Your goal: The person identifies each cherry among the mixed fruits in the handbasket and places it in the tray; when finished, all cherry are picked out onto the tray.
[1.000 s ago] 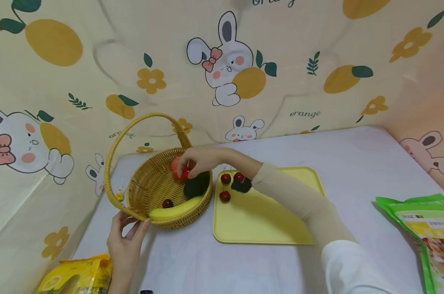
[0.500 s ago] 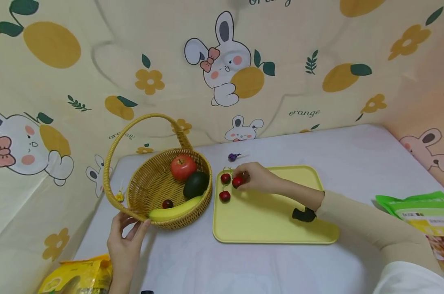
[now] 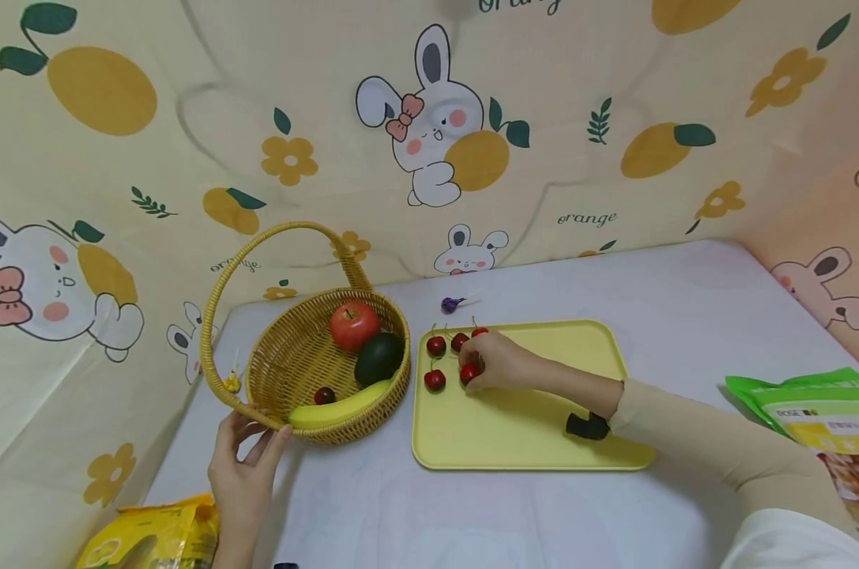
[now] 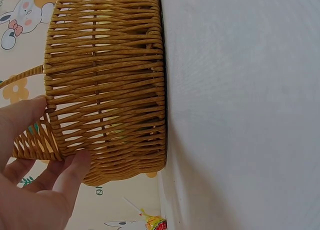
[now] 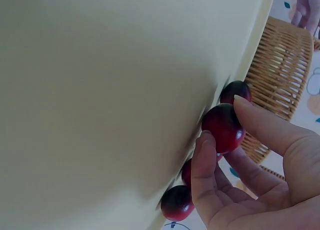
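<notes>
With fingers and thumb, my left hand (image 3: 244, 470) grips the near left rim of the wicker basket (image 3: 273, 359), by the foot of its handle. Inside lie an apple (image 3: 354, 324), an avocado (image 3: 379, 359), a banana (image 3: 340, 407) and a small dark red fruit (image 3: 324, 395). Over the yellow tray (image 3: 514, 438), my right hand (image 3: 500, 363) pinches a cherry (image 5: 223, 130) between thumb and fingertips. Several other cherries are around it on the tray, among them a left one (image 3: 435, 380) and a back one (image 3: 436, 345). The right hand partly covers another cherry (image 3: 480, 333).
A purple-wrapped lollipop (image 3: 452, 304) lies behind the tray, and a yellow one (image 3: 231, 382) left of the basket. A yellow bag (image 3: 152, 533) stands at the front left, a green bag (image 3: 813, 411) at the right. The patterned cloth (image 3: 315, 79) rises behind the table.
My right hand has gone from inside the basket, by the apple, rightward to the cherries on the tray, then slightly nearer me. The left hand keeps its grip on the basket.
</notes>
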`<state>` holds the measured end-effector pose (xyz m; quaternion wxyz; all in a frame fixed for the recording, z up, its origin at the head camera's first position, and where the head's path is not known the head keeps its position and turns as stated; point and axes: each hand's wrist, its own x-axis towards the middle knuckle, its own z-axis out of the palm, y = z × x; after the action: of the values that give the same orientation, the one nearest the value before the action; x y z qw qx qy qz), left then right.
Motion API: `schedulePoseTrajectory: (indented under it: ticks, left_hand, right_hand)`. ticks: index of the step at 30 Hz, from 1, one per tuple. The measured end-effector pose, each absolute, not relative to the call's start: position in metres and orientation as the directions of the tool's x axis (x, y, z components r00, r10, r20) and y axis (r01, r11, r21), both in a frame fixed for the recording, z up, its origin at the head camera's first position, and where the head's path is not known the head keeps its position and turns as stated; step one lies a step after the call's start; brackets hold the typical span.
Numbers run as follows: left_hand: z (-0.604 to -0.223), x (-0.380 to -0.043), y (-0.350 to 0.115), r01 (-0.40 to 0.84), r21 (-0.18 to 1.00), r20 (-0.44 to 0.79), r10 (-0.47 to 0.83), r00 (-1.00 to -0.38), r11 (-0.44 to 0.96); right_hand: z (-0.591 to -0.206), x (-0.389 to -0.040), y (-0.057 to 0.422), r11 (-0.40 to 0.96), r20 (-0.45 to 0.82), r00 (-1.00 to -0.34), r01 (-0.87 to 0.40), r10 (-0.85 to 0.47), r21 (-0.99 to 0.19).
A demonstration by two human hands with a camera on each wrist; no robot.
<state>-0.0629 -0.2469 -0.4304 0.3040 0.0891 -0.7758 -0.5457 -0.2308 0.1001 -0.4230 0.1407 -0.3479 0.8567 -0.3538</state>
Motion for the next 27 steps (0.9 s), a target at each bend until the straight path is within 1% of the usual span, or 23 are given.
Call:
schedulePoseTrajectory:
  ticks: [6,18,23,27]
  left_hand:
    - [-0.428,-0.062,-0.245,0.172,0.904,0.36,-0.479,-0.801,0.391]
    - [-0.431,-0.064,-0.247,0.192,0.905,0.368,-0.473,-0.801,0.38]
    - [-0.43,-0.063,-0.246,0.192,0.909,0.362,-0.471,-0.804,0.371]
    - [-0.428,-0.063,-0.245,0.201,0.908,0.37,-0.478,-0.796,0.369]
  right_hand:
    - [-0.423,-0.231,0.1,0.511,-0.008,-0.72,-0.485,-0.694,-0.71]
    - [-0.425,-0.232,0.1,0.508,0.0,-0.724,-0.483,-0.689,-0.713]
    - [-0.417,-0.231,0.103,0.537,-0.044,-0.728,-0.462,-0.684,-0.706]
    - [-0.401,-0.234,0.101,0.548,-0.046,-0.705,-0.506,-0.708,-0.666]
